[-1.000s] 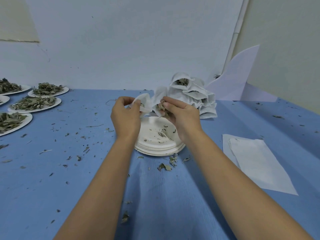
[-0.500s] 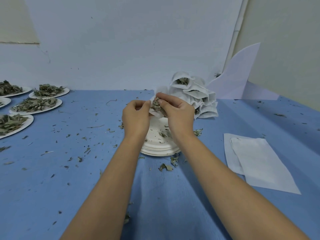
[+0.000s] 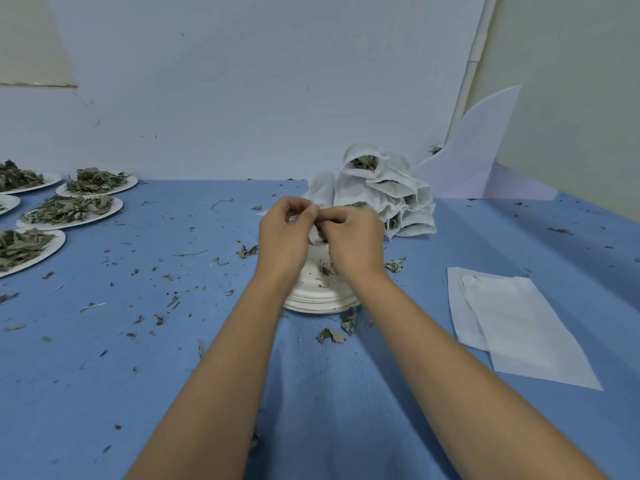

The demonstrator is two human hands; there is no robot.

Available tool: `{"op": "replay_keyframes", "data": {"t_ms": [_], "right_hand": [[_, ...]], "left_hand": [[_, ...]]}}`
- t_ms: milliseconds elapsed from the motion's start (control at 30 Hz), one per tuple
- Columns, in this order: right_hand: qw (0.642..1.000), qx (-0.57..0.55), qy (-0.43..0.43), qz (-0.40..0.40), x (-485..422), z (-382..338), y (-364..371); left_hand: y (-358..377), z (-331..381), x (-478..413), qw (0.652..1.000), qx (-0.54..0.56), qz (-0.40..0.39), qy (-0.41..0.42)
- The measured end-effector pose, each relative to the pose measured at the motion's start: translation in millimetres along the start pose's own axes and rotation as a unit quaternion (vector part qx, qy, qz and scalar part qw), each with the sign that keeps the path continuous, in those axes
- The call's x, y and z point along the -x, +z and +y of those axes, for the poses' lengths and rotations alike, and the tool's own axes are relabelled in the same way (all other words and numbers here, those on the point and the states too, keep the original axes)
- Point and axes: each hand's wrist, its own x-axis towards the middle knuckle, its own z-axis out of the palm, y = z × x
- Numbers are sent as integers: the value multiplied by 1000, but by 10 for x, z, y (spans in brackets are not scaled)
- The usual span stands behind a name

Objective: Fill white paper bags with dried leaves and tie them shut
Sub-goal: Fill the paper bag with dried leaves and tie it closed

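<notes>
Both hands meet above a stack of white paper plates (image 3: 313, 299) at the table's middle. My left hand (image 3: 285, 233) and my right hand (image 3: 353, 239) pinch the top of a small white paper bag (image 3: 315, 236), which is mostly hidden between them. Only a sliver of the bag shows between the palms. A few leaf bits lie on the top plate. Behind the hands stands a pile of filled white bags (image 3: 381, 192) with dried leaves showing in their open mouths.
Several paper plates heaped with dried leaves (image 3: 71, 211) sit at the far left. Flat empty white bags (image 3: 516, 323) lie at the right. Leaf crumbs are scattered over the blue table (image 3: 104, 341). A white sheet (image 3: 474, 150) leans in the back corner.
The bag's mouth, held wide with leaves going in a second ago, is now gathered shut between both hands. The hands have drawn together until their fingertips touch.
</notes>
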Motion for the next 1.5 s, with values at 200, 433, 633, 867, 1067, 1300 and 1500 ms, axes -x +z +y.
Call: {"op": "replay_keyframes", "data": {"t_ms": [200,433,633,867,1067,1300,1500], "right_hand": [[985,-105,133,-23,-69,0,-3],[984,-103,137,-48,-46,-20,-32],[978,-123,124,-110,-3,-89,-6],[970,-127,146,-150,17,-155,18],[961,-149,186,-138,-25,-205,-17],[976,-161,142,-38,-16,-231,-127],[993,20,82,-82,-30,-65,-166]], "left_hand": [[-54,8,-2,993,-54,-108,8],[-28,-17,45,979,-163,-104,71],[-86,-69,-4,981,-167,-31,98],[-63,-153,-11,968,-216,8,132],[-89,-155,1,966,-207,53,142],[-94,-69,-4,976,-165,98,102],[-109,-43,-6,985,-123,98,72]]}}
